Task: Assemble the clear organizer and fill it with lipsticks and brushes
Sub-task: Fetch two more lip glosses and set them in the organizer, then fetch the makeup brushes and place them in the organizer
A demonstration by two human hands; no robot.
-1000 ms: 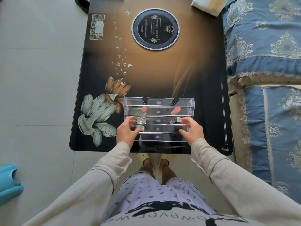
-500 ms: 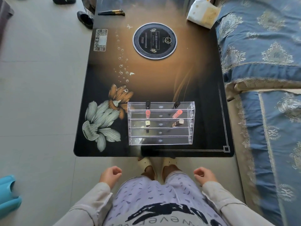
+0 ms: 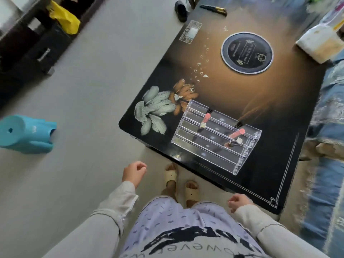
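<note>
The organizer (image 3: 214, 144) lies lengthwise along the surface's (image 3: 242, 94) near edge, while my left grip (image 3: 133, 173) and right grip (image 3: 239, 202) hang loosely curled, empty.

Soft, even daylight, fairly bright, with no hard shadows. The glossy table (image 3: 279, 164) carries a small white glint at its near corner, and the clear organizer (image 3: 210, 146) shows pale highlights along its ridges. Motion blur smears the whole frame, worst on the blue fabric (image 3: 327, 183) at the right edge. Wide-angle distortion bends straight lines near the borders.
</note>
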